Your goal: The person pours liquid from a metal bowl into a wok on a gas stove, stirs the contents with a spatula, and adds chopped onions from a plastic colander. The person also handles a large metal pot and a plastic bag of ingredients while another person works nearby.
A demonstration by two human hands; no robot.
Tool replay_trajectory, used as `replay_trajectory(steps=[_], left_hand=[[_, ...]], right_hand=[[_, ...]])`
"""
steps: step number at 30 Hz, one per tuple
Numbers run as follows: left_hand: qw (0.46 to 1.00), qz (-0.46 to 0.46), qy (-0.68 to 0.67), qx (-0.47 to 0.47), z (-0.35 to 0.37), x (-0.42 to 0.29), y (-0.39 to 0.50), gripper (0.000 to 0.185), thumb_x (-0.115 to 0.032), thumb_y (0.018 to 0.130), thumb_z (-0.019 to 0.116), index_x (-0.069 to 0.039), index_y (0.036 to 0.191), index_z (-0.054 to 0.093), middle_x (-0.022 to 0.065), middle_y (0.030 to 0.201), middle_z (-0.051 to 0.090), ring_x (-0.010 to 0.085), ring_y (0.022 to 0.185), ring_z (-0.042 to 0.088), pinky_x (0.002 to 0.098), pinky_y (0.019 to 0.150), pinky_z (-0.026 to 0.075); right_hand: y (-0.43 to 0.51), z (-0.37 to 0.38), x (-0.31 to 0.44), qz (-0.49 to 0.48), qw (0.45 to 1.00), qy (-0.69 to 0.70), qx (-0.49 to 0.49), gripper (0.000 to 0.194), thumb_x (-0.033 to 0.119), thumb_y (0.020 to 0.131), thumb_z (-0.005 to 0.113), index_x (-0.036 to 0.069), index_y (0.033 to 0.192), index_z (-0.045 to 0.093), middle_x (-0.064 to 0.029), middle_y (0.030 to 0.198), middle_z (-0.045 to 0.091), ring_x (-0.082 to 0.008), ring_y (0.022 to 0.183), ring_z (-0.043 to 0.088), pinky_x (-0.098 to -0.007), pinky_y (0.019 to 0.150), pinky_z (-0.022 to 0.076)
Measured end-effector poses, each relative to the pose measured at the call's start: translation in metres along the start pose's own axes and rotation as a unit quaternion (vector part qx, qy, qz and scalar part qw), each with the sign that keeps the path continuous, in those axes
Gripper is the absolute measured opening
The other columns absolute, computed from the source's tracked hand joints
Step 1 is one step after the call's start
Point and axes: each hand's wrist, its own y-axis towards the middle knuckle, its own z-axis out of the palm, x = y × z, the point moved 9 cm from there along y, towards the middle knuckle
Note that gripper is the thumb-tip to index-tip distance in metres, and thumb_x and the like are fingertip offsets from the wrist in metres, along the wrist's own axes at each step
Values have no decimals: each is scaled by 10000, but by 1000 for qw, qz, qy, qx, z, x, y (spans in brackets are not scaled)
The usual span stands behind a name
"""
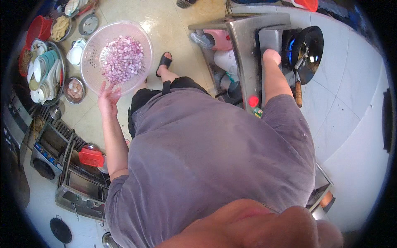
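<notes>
My left hand [109, 97] grips the near rim of a translucent pink plastic colander [90, 66], its fingers partly seen through the wall. Chopped purple-red onion [123, 59], likely shallot, lies heaped inside. The colander is held out at my left side above the tiled floor. My right hand [272, 56] is curled like a fist at the metal front of a gas stove [270, 38]. Whatever its fingers touch is hidden. Just beyond it a blue flame [291, 49] burns beneath a tilted-looking black wok [314, 40], in which a metal utensil [301, 59] rests.
A wooden-handled utensil [298, 93] lies beside the wok. Below the steel counter [245, 62] are a pink container [218, 38] and a white bucket [225, 60]. To my left stand a basin of stacked dishes [64, 74], a bowl of pale meat pieces [74, 90] and a red basket [91, 156].
</notes>
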Motion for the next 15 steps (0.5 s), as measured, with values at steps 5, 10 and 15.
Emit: replay_trajectory(steps=[5, 10, 15], left_hand=[[1000, 10, 15, 0, -9, 26, -26, 706, -48, 795, 451, -11, 1453, 198, 260, 1276, 516, 340, 940, 624, 363, 746, 554], [1000, 5, 7, 1, -3, 25, -37, 698, -36, 795, 449, -6, 1450, 209, 252, 1281, 516, 337, 919, 626, 368, 737, 542], [1000, 4, 8, 0, -5, 25, -37, 693, -29, 795, 438, 0, 1449, 209, 254, 1285, 513, 338, 913, 631, 366, 718, 540]], right_hand=[[-13, 30, -15, 5, 1000, 12, 4, 328, 191, 922, 424, 111, 1103, 685, -99, 1198, 631, -273, 1100, 614, -397, 858, 520], [-23, 20, -16, 14, 1000, 13, 7, 338, 191, 929, 409, 103, 1116, 677, -92, 1202, 630, -262, 1105, 611, -387, 864, 516], [-23, 21, -15, -7, 1000, -4, 10, 358, 211, 939, 385, 109, 1122, 675, -87, 1204, 629, -258, 1114, 606, -378, 882, 505]])
